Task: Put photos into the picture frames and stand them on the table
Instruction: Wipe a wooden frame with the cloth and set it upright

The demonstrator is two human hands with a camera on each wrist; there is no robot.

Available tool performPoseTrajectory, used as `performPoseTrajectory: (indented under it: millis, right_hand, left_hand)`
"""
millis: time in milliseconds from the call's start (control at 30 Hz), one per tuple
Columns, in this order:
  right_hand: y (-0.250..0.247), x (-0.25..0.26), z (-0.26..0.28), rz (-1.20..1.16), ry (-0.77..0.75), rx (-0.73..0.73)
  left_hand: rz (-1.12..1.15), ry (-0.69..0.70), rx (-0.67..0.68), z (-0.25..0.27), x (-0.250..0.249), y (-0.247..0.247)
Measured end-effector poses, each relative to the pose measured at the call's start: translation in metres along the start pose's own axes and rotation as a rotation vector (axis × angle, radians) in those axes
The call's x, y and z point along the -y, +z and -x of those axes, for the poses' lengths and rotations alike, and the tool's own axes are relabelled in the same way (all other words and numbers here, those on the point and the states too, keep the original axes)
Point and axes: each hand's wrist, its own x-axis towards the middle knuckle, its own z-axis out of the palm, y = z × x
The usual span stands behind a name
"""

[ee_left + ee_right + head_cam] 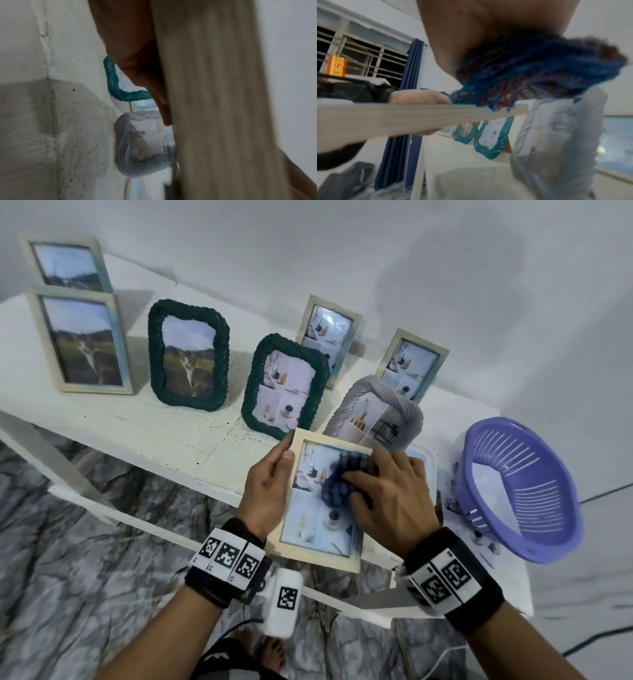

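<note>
Already seven filled frames are standing on the white table (pixel 137 422) — an eighth, a pale wooden frame (pixel 318 556) with its photo in, is being gripped by the left hand (pixel 270 484) above the near edge while the right hand (pixel 387 494) is pressing a bunched blue cloth (pixel 342 477) on its glass. Crowding its landing spot are a grey rope frame (pixel 404 405), a purple basket (pixel 520 494) and loose photos — likely the last frame to stand.

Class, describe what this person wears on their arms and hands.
Both hands are bare: left hand, right hand. Each wrist carries a black fabric wristband with white square-patterned marker tags. A white box-shaped camera unit bearing one marker hangs under the left wrist.
</note>
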Motion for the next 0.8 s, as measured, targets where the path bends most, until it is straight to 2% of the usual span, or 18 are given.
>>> performPoseTrajectory:
  millis: [67,133,200,267,333,400,433,500,600,667,800]
  right_hand:
    - [0.004,0.010,0.007,-0.062,-0.063,0.030]
    - [0.006,0.019,0.020,-0.153,-0.224,0.117]
    - [0.003,0.021,0.025,-0.163,-0.318,0.176]
    - [0.004,0.014,0.016,-0.081,-0.270,0.114]
    - [0.002,0.007,-0.001,0.000,-0.099,0.022]
    - [0.002,0.010,-0.011,0.000,0.028,-0.011]
    - [0.003,0.016,-0.011,-0.022,0.023,-0.006]
    - [0.005,0.032,0.001,-0.091,-0.099,0.044]
    - [0.002,0.038,0.025,-0.164,-0.267,0.200]
    - [-0.001,0.030,0.032,-0.127,-0.289,0.247]
    - [-0.008,0.014,0.034,-0.060,-0.254,0.205]
  left_hand:
    - [-0.015,0.011,-0.006,0.000,0.000,-0.003]
    - [-0.016,0.015,-0.009,-0.001,0.002,-0.007]
    - [-0.004,0.013,-0.017,-0.001,0.002,-0.009]
    - [0.000,0.014,-0.009,0.000,0.002,-0.009]
    - [0.007,0.015,0.017,0.002,0.000,-0.006]
    - [0.027,0.007,0.042,0.005,-0.001,-0.003]
    - [0.032,0.005,0.034,0.006,-0.001,-0.004]
    - [0.015,0.016,0.016,0.003,0.002,-0.009]
    - [0.025,0.005,-0.009,0.001,0.005,-0.020]
    - [0.021,0.004,-0.004,0.002,0.007,-0.024]
    - [-0.021,0.005,0.006,0.002,0.013,-0.024]
